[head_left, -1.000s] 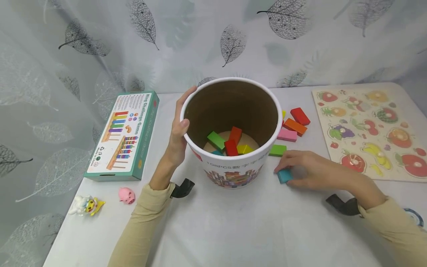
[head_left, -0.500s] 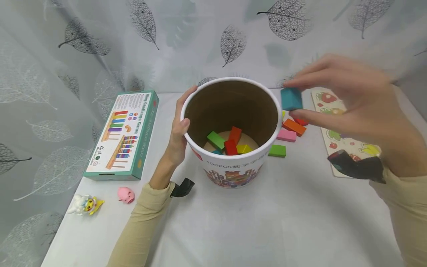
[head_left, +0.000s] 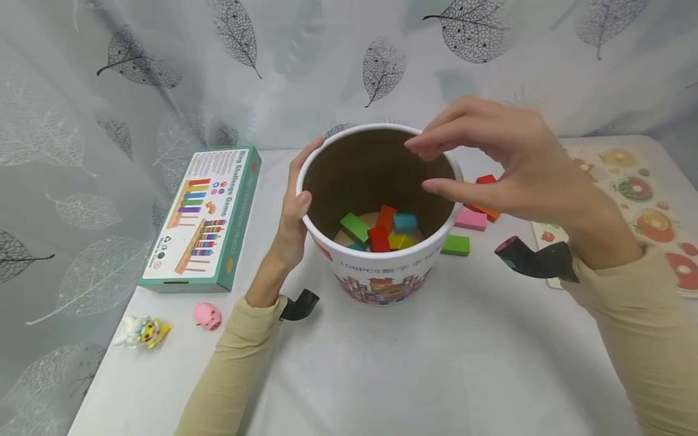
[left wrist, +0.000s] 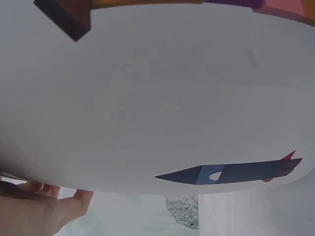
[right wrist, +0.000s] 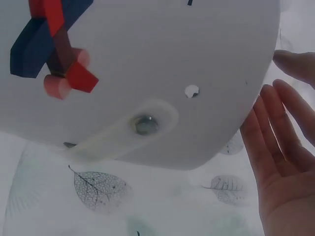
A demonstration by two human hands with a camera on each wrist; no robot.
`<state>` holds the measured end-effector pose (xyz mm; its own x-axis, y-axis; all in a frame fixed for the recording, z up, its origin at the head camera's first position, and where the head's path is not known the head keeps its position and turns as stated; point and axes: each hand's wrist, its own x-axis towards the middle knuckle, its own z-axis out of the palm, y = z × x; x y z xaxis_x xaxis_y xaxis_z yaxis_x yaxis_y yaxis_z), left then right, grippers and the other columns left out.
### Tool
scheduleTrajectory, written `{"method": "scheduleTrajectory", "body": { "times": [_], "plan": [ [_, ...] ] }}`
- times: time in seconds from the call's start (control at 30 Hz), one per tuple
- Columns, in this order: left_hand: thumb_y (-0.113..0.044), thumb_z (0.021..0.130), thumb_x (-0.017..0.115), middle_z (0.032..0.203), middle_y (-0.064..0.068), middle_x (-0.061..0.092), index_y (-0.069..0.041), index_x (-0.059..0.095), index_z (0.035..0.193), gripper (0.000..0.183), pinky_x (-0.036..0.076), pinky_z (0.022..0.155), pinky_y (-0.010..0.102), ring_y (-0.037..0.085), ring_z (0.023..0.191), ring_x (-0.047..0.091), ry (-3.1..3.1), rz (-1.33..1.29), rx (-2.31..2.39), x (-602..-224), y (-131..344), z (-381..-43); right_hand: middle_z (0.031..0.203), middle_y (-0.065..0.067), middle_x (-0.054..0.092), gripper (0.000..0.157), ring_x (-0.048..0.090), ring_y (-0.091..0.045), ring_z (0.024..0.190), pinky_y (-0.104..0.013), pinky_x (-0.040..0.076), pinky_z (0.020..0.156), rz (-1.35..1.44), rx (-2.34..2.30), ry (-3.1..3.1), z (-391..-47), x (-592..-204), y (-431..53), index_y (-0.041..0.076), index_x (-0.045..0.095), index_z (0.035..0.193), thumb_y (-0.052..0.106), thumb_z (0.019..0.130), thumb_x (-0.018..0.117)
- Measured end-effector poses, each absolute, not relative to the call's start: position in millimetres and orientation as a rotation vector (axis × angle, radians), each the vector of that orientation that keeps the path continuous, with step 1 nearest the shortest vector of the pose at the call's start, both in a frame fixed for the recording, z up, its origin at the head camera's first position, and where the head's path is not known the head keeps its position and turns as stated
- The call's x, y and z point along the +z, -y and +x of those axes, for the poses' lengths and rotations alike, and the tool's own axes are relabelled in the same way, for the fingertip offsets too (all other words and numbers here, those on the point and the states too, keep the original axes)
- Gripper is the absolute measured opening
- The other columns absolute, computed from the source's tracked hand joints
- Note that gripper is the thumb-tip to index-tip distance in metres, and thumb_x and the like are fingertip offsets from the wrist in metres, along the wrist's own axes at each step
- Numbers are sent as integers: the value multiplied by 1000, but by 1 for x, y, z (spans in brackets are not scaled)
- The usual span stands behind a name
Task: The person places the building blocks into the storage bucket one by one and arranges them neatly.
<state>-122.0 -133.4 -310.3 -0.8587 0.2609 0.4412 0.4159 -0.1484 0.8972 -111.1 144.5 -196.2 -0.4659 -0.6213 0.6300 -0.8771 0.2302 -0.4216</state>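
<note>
A tall white bucket (head_left: 384,287) with printed buildings stands mid-table. My left hand (head_left: 289,224) grips its left rim, thumb over the edge and fingers along the outside. Inside lie green (head_left: 355,227), red (head_left: 378,239), orange-red (head_left: 386,218) and yellow (head_left: 400,241) blocks. A blue block (head_left: 405,223) is among them, slightly blurred. Over the bucket's right rim hovers my right hand (head_left: 507,160), thumb and fingers spread apart with nothing between them. The right wrist view shows this hand (right wrist: 290,162) beside the bucket wall (right wrist: 211,54).
Right of the bucket lie loose blocks: green (head_left: 455,244), pink (head_left: 471,218) and others partly behind my hand. A fruit puzzle board (head_left: 605,175) is at far right. On the left are a game box (head_left: 199,221), a pink pig (head_left: 207,316) and a white-and-yellow figurine (head_left: 143,332).
My right hand picked up the blue block from the table, lifted it, moved left over the bucket and let go; the block is now inside. The left hand stayed on the rim.
</note>
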Motion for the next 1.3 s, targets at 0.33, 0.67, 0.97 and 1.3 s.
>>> {"method": "scheduleTrajectory", "body": {
  "times": [0.33, 0.67, 0.97, 1.3],
  "plan": [
    [-69, 81, 52, 148, 8, 37, -17, 23, 153, 94, 33, 106, 58, 33, 132, 37, 1948, -804, -2186, -310, 133, -122, 106, -7, 69, 53, 63, -7, 100, -12, 46, 85, 1086, 1006, 2319, -111, -212, -194, -2, 67, 118, -12, 67, 81],
    [-69, 83, 49, 148, 6, 37, -19, 23, 153, 90, 32, 106, 58, 32, 132, 37, 1961, -818, -2169, -308, 133, -120, 109, 5, 66, 56, 59, -3, 97, -9, 45, 85, 1104, 1152, 2493, -108, -281, -220, 6, 70, 114, -12, 62, 84],
    [-68, 83, 49, 149, 7, 36, -19, 23, 153, 89, 32, 106, 59, 32, 133, 37, 1962, -827, -2171, -306, 132, -120, 111, 5, 66, 47, 58, -9, 98, -26, 54, 83, 1138, 890, 2838, -119, -348, -213, 16, 69, 114, 7, 71, 85],
    [-70, 82, 48, 148, 6, 37, -19, 23, 153, 90, 31, 106, 62, 33, 133, 37, 1989, -812, -2159, -307, 134, -119, 118, -3, 63, 47, 56, -19, 105, -44, 55, 88, 1023, 851, 2962, -114, -363, -203, 9, 69, 117, 5, 72, 84]
  ]
}}
